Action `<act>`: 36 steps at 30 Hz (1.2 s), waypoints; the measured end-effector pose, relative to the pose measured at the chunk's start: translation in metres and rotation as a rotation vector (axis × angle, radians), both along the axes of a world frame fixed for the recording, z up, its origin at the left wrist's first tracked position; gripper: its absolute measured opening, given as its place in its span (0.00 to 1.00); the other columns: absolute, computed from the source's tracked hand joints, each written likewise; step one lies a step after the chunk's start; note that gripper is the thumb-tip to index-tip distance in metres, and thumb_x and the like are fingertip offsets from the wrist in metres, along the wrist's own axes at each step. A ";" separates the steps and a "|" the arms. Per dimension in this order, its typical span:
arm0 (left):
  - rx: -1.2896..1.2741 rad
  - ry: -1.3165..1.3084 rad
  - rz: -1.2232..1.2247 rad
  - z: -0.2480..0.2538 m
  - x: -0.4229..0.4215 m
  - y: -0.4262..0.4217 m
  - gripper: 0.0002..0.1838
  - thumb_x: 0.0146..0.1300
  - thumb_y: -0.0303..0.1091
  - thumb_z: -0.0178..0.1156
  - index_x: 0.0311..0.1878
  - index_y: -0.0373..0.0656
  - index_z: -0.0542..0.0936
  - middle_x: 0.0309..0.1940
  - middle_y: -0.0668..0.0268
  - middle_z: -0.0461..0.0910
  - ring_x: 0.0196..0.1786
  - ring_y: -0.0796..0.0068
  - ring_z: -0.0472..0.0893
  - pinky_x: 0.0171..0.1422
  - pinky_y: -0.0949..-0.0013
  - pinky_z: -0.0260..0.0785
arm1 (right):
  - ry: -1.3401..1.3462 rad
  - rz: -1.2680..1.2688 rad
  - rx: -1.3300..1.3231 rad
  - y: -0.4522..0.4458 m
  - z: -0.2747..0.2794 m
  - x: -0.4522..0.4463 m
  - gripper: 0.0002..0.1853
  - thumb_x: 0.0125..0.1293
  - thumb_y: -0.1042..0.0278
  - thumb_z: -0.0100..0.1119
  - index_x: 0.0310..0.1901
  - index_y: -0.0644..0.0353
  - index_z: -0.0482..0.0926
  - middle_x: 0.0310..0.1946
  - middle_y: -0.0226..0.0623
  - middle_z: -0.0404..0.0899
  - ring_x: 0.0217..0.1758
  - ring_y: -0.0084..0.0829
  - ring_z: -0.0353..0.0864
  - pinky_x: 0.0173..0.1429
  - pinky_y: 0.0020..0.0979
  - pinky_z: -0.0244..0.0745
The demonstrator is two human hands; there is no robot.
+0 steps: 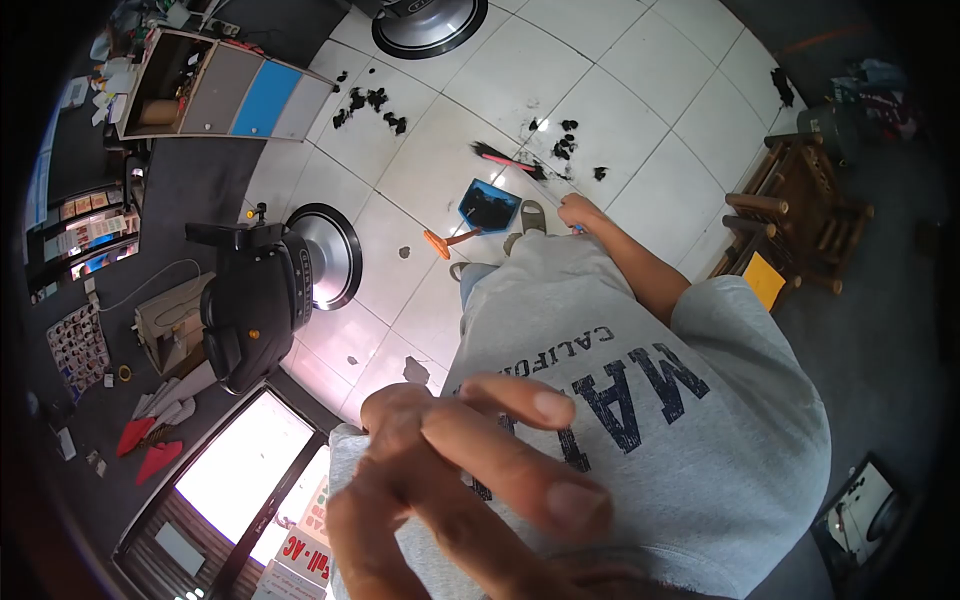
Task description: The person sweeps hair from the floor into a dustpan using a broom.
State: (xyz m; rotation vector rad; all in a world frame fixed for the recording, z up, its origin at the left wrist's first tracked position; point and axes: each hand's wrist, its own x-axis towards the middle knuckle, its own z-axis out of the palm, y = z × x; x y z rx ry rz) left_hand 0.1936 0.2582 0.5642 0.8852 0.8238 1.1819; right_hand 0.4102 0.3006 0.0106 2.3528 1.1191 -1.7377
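My left hand (450, 460) is raised close to the camera, large in view, with its fingers bent and apart. Nothing shows in it. Lower down, at the right side of my body, my right hand (580, 213) is closed around what looks like the handle of a broom, mostly hidden by the hand. The broom's head (508, 161), with dark bristles and a pink strip, rests on the floor among cut hair. By my sandalled feet is a blue dustpan (468, 206) with an orange handle end and a heap of black hair in it.
Clumps of black hair (565, 147) lie on the white tiled floor (410, 175). A black barber chair (255, 310) on a round metal base stands at left, below a cabinet (262, 98). Another chair base (430, 25) is ahead. Wooden furniture (790, 205) stands at right.
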 end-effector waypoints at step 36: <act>0.496 -0.507 -0.523 -0.068 0.002 0.054 0.24 0.69 0.58 0.52 0.66 0.69 0.65 0.40 0.71 0.75 0.55 0.59 0.67 0.65 0.37 0.56 | 0.044 0.015 -0.029 0.005 -0.002 0.006 0.19 0.52 0.76 0.45 0.45 0.71 0.78 0.28 0.47 0.80 0.20 0.37 0.79 0.20 0.39 0.73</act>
